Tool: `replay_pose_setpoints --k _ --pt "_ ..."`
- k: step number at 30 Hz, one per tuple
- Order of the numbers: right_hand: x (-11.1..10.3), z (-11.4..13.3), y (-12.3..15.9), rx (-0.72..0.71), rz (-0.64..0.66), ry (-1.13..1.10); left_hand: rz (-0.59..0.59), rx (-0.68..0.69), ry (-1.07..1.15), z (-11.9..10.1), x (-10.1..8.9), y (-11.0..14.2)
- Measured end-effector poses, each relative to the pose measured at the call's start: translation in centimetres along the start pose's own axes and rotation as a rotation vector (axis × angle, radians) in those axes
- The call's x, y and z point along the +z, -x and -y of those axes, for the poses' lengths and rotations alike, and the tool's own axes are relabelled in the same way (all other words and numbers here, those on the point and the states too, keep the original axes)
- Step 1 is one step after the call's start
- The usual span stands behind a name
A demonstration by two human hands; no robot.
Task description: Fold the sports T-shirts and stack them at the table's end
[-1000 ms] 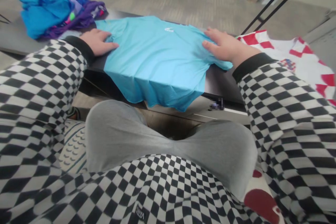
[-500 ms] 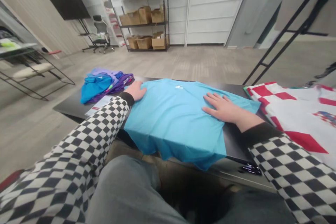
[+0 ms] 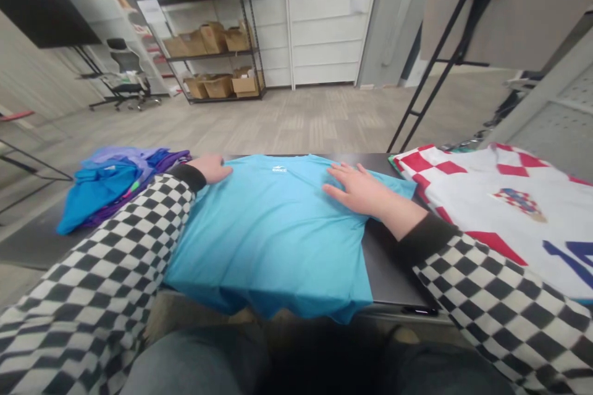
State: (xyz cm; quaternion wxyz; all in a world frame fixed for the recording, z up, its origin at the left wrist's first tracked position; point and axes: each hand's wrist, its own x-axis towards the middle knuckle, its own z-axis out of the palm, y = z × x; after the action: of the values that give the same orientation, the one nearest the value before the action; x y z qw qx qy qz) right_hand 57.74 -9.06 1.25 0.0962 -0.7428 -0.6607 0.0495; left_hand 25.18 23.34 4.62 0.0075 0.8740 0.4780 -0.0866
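A light blue T-shirt (image 3: 273, 234) with a small white chest logo lies spread on the dark table (image 3: 391, 265), its hem hanging over the near edge. My left hand (image 3: 210, 168) rests at the shirt's left shoulder, its thumb out to the side; its other fingers show only in part. On the right side of the chest my right hand (image 3: 354, 188) lies flat with fingers spread. Shallow wrinkles cross the shirt's middle. Both of my forearms are in black-and-white checked sleeves.
Left of the shirt is a heap of blue and purple clothes (image 3: 109, 182). A red-and-white checked jersey (image 3: 482, 197) lies to the right. Near the table's front edge is a dark phone-like object (image 3: 419, 310). Beyond stand shelves with cardboard boxes (image 3: 213, 37) and a black stand (image 3: 430, 86).
My view has turned to the right and tipped, so everything sits further left. Both hands stay on the shirt, and my right hand has slid a little toward the collar.
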Motion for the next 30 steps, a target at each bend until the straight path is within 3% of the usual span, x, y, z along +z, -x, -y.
replay_pose_setpoints --k 3,7,10,14,26,28,30 --pt "-0.2 -0.1 -2.9 -0.023 -0.047 0.03 -0.129 0.093 0.103 -4.3 0.9 -0.4" --pt "0.8 -0.9 -6.1 -0.005 0.058 0.021 -0.07 0.128 0.073 -7.8 3.7 -0.1" --pt "1.5 -1.7 -6.9 0.028 0.091 0.016 -0.043 0.128 0.06 -7.7 4.5 -0.1" --pt "1.6 -2.1 -7.1 0.033 0.113 0.034 -0.027 0.122 0.063 -6.9 4.2 -0.5" --pt "1.7 -3.7 -8.4 -0.082 0.065 0.051 -0.046 0.094 0.021 -7.6 3.7 0.3" --pt "1.5 -3.6 -8.2 -0.084 0.042 0.08 -0.084 0.097 0.017 -7.5 3.3 0.5" --pt "1.0 -3.0 -7.8 -0.117 -0.011 0.111 -0.203 0.146 -0.018 -7.5 2.9 0.9"
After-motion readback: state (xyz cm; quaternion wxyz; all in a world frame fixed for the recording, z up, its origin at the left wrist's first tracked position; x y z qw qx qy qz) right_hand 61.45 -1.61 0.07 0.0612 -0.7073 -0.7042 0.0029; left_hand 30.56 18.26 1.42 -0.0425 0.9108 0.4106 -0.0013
